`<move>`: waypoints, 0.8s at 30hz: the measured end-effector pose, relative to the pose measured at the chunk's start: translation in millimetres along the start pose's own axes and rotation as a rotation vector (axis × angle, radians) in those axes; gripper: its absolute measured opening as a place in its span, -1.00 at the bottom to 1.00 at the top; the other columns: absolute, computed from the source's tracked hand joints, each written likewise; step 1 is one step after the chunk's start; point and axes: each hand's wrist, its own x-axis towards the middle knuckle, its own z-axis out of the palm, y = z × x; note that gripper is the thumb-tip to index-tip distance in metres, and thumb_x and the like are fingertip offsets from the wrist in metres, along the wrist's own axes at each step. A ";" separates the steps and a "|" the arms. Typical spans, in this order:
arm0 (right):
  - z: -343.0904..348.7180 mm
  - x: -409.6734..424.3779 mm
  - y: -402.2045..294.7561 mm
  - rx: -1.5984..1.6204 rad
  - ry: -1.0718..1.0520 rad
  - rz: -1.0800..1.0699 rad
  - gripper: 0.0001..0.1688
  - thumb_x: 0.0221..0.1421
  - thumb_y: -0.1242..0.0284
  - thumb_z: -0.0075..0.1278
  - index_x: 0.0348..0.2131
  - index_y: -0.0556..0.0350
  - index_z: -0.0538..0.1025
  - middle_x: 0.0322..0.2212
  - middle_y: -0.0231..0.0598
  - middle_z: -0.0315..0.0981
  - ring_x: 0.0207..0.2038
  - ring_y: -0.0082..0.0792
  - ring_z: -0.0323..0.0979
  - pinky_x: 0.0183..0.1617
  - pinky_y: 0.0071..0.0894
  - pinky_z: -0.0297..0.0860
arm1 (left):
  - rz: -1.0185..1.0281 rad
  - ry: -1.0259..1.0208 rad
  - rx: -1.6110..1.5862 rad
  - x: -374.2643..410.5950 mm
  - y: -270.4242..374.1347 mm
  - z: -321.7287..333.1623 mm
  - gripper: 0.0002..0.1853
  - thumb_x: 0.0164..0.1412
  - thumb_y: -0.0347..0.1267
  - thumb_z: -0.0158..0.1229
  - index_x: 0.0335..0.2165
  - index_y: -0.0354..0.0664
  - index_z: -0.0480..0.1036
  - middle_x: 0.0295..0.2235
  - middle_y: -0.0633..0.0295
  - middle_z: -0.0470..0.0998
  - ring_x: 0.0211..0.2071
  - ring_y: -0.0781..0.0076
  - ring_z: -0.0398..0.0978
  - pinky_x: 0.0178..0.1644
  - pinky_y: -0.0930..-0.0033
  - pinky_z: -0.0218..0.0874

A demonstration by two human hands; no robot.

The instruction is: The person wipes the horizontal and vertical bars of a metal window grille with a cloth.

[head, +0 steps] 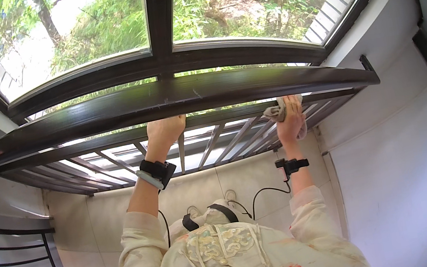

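Observation:
A dark railing with a broad curved handrail (223, 88) runs across in front of me, below a window. My left hand (165, 132) is closed at the thinner rail (122, 138) under the handrail, left of the middle; its fingertips are hidden behind the handrail, so its grip is partly unseen. Farther right, my right hand (290, 119) holds a crumpled greyish cloth (276, 113) against that same lower rail, just beneath the handrail. Part of the cloth hangs out beside the wrist. Slim balusters (211, 145) slope down from the rail to the floor.
The dark window frame (158, 24) stands beyond the railing, with greenery outside. A white wall (395, 171) closes off the right side. At lower left is another dark barred railing (22, 262). Black cables (262, 190) run from my wrist straps towards my body, above the tiled floor (74, 231).

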 end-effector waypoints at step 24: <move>2.4 -17.4 -34.2 0.094 0.097 0.047 -0.02 -0.23 0.63 0.18 0.24 0.19 0.24 0.25 -0.08 0.16 0.32 0.05 0.07 0.34 0.01 0.11 | -0.063 -0.096 -0.021 2.8 4.9 -3.0 -0.68 0.23 -0.18 0.04 -0.21 -0.13 0.57 -0.31 0.01 0.62 -0.33 -0.08 0.58 -0.25 -0.01 0.44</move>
